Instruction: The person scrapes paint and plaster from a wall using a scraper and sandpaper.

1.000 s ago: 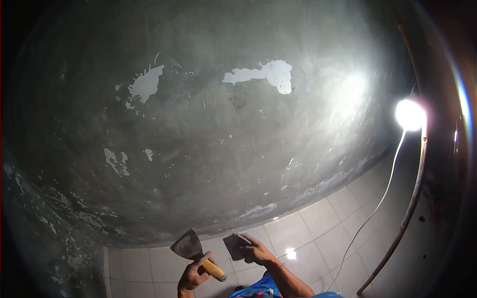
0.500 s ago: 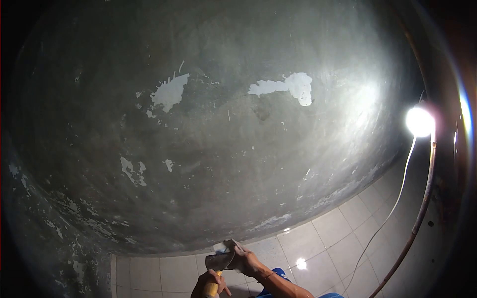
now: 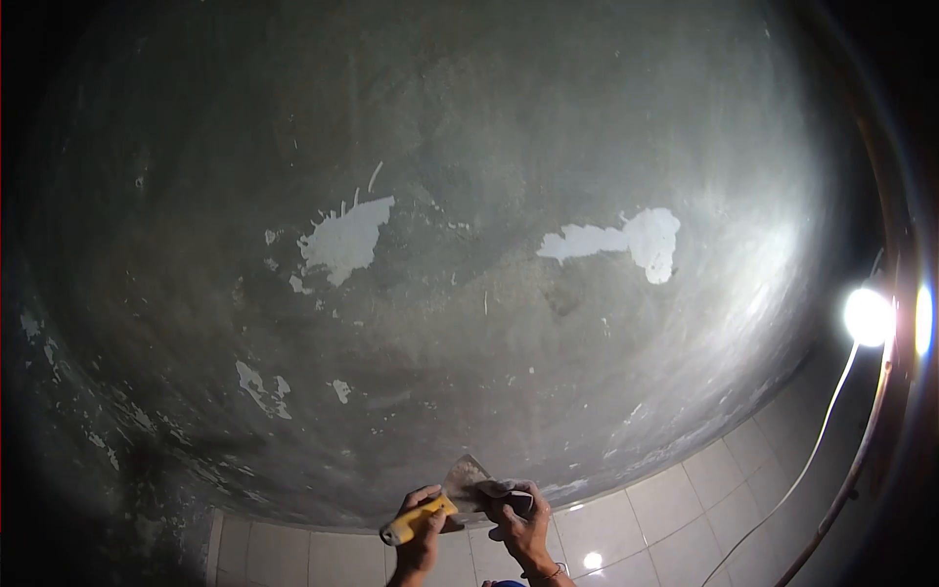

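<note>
At the bottom of the view my left hand is closed round the yellow handle of a scraper. Its broad, stained metal blade points up and to the right. My right hand is closed at the right edge of that blade, on a dark-handled tool whose outline is partly hidden by the fingers. Both tools meet or overlap between the hands. Behind them rises a grey-green wall with pale bare patches.
A lit bulb is fixed on a thin pole at the right, with a white cable hanging from it. Pale floor tiles run along the wall's foot. Another scuffed wall stands at the left.
The view has shifted, so the wall patches and bulb sit lower. Both hands are higher in view, and the scraper blade now points up. The dark handle in my right hand now shows.
</note>
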`<state>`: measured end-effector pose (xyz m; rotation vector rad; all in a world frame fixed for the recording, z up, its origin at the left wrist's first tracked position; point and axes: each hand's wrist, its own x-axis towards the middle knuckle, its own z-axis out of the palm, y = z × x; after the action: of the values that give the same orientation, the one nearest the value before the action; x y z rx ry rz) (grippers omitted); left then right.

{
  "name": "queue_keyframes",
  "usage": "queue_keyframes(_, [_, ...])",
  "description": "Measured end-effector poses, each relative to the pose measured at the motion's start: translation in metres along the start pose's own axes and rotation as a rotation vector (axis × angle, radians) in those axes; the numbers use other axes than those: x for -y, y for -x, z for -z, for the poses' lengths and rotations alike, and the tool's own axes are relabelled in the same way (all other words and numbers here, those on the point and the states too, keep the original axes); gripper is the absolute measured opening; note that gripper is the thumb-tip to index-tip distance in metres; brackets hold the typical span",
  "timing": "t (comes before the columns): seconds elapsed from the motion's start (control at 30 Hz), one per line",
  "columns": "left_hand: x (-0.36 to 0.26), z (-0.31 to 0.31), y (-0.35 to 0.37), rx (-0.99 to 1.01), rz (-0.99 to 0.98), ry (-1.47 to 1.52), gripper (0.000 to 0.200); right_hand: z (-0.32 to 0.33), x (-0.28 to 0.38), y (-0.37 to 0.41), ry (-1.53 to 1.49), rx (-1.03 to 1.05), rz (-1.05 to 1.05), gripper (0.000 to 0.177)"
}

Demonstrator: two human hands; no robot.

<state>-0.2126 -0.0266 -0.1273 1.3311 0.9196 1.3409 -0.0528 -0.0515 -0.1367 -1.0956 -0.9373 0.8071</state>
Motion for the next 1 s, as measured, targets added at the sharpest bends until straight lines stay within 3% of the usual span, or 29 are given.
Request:
queue_keyframes(0.03, [-0.016,0.001,-0.014,0.033,-0.029,-0.008,0.044,0.001,-0.002,-0.013,0.133,0.014,0.114,0.023])
queue_keyframes(0.1, [-0.03,0.01,-0.038,0.036,-0.096,0.024,0.042,-0.008,0.03,-0.037,0.017,0.01,0.138,0.024])
queue_keyframes(0.13, [-0.042,0.01,-0.045,-0.008,-0.01,0.294,0.037,-0.012,0.04,-0.044,-0.1,-0.006,0.163,0.026])
queue_keyframes(0.2, [-0.07,0.024,-0.067,0.063,-0.255,0.255,0.032,-0.008,0.047,-0.072,-0.022,-0.017,0.253,0.039])
queue_keyframes(0.3, [-0.084,0.057,-0.103,-0.094,-0.576,-0.078,0.026,-0.014,0.079,-0.138,0.056,-0.196,0.513,0.037])
queue_keyframes(0.33, [-0.091,0.066,-0.117,-0.108,-0.651,-0.144,0.024,-0.02,0.098,-0.16,0.153,-0.266,0.766,0.029])
queue_keyframes(0.43, [-0.106,0.082,-0.147,-0.151,-0.819,-0.092,0.023,-0.02,0.136,-0.209,0.526,-0.521,1.046,0.032])
queue_keyframes(0.5, [-0.132,0.075,-0.151,-0.13,-0.845,-0.066,0.026,-0.02,0.156,-0.235,0.508,-0.685,1.114,0.033])
queue_keyframes(0.6, [-0.139,0.096,-0.161,-0.067,-0.857,-0.12,0.029,-0.012,0.163,-0.27,0.704,-0.779,1.149,0.038])
queue_keyframes(0.77, [-0.146,0.094,-0.179,-0.152,-0.878,-0.064,0.027,-0.044,0.163,-0.288,0.741,-0.726,0.872,0.065])
queue_keyframes(0.8, [-0.148,0.092,-0.183,-0.225,-0.883,-0.015,0.025,-0.046,0.162,-0.291,0.744,-0.733,0.869,0.065])
queue_keyframes(0.93, [-0.156,0.096,-0.198,-0.172,-0.957,-0.115,0.024,-0.046,0.161,-0.295,0.785,-0.804,0.834,0.066])
queue_keyframes(1.0, [-0.16,0.101,-0.204,-0.016,-0.985,-0.139,0.025,-0.045,0.166,-0.294,0.844,-0.806,0.807,0.065])
